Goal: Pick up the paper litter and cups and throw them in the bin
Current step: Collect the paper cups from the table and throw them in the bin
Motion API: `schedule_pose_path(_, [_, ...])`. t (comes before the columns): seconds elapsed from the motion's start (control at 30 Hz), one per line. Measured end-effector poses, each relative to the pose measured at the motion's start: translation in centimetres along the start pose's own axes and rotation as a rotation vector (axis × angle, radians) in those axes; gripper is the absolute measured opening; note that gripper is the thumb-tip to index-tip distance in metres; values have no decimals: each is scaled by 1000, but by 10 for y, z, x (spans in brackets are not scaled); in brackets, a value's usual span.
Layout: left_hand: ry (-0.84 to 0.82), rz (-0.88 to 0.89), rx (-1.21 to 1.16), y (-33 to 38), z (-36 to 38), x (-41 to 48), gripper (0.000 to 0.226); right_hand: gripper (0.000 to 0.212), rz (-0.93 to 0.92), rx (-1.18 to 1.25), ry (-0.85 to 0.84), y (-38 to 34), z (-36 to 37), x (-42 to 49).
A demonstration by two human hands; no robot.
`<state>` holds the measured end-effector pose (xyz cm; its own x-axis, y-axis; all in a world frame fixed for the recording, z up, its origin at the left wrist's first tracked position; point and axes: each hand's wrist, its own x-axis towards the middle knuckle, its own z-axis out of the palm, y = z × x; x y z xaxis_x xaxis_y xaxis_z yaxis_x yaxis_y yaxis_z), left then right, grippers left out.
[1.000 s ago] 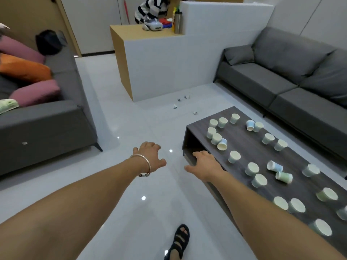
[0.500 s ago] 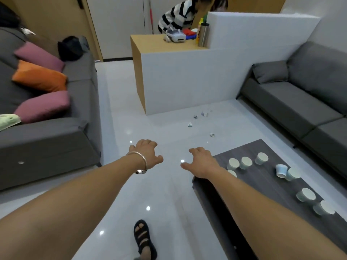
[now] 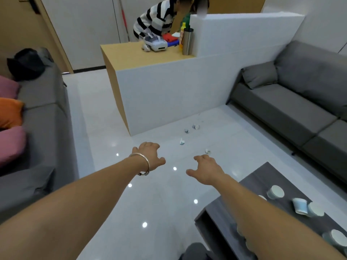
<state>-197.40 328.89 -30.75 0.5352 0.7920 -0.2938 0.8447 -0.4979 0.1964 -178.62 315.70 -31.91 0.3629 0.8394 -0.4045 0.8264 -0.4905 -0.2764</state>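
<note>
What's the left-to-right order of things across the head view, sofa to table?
Orange cushion → left hand → right hand → cups on the dark table. The paper litter on the floor overlaps the right hand's span, so it is left out.

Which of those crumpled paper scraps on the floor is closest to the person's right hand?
The paper scrap just beyond the fingertips of the right hand; the other three scraps lie farther off, toward the white counter.
</note>
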Motion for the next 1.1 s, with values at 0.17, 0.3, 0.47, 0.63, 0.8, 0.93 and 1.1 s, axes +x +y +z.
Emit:
schedule_pose_path(0.17, [-29, 18, 32, 4, -17, 114, 68, 77, 38, 9, -26, 14, -27, 107])
schedule_pose_path(0.3, [-68, -7, 38, 13, -38, 196, 68, 76, 37, 17, -44, 24, -62, 192])
schedule_pose_path(0.47, [-69, -7, 33, 28, -74, 294, 66, 72, 40, 6, -38, 34, -112, 276])
schedule_pose_path(0.63, [-120, 62, 42, 46, -92, 388, 66, 76, 91, 8, -56, 51, -150, 353])
schedule_pose_path(0.8, [-158, 158, 47, 68, -104, 504, 66, 78, 200, 66, -46, 74, -179, 432])
schedule_pose_path(0.93, [-202, 211, 37, 91, -106, 588, 67, 76, 314, 130, -18, 102, -198, 488])
schedule_pose_path(1.1, [-308, 245, 70, 123, -80, 661, 63, 77, 405, 244, -36, 150, -195, 544])
